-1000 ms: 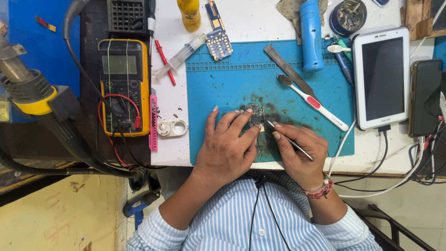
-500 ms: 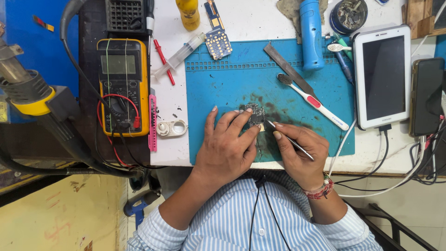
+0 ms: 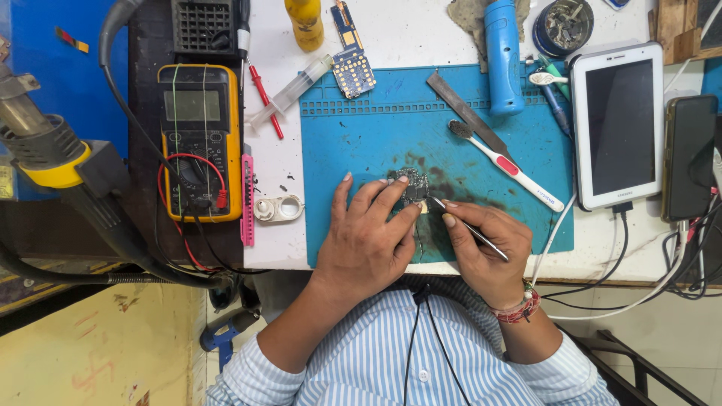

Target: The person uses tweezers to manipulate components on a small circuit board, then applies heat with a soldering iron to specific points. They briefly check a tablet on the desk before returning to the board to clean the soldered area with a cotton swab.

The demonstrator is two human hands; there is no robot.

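Note:
A small dark circuit board [image 3: 410, 184] lies on the blue work mat [image 3: 361, 143]. My left hand [image 3: 368, 237] rests flat on the mat with its fingertips pressing on the board's left and near side. My right hand [image 3: 485, 244] grips thin metal tweezers [image 3: 466, 225], and their tip touches the board's near right corner. Both wrists rest at the table's front edge.
A yellow multimeter [image 3: 199, 139] with red leads sits at the left, beside a pink strip [image 3: 247, 199]. On the mat lie a toothbrush [image 3: 504, 162], a metal blade [image 3: 470, 116] and a blue tool [image 3: 502, 56]. A white tablet [image 3: 618, 124] and a black phone [image 3: 688, 154] lie at the right.

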